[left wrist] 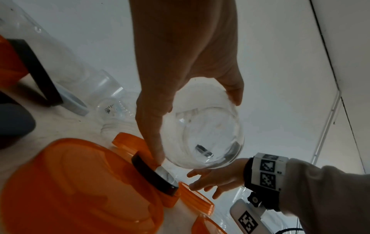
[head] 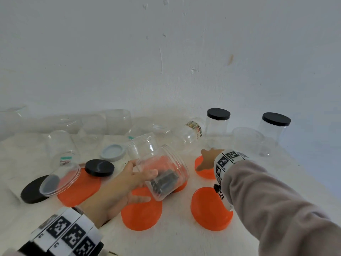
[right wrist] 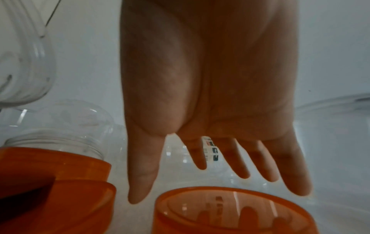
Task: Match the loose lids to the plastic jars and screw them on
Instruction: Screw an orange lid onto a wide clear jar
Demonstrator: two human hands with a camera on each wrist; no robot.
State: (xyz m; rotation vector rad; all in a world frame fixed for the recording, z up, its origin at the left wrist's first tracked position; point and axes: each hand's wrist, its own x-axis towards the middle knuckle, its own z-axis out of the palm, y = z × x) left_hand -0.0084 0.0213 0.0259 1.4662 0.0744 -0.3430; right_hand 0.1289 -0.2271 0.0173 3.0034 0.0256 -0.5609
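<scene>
Behind everything you've got a plain white wall point(head: 166, 52), pretty scuffed up: there's a brownish stain point(head: 230, 59) over on the right, a thin vertical scratch point(head: 161, 60) near the middle, and a few little chips point(head: 145, 5) up top. Underneath it all is a white tabletop point(head: 175, 242) that runs right up to that wall. In your left wrist view, a dark seam line point(left wrist: 328, 55) runs diagonally overhead, with a thin white pipe point(left wrist: 326, 126) below it.
</scene>
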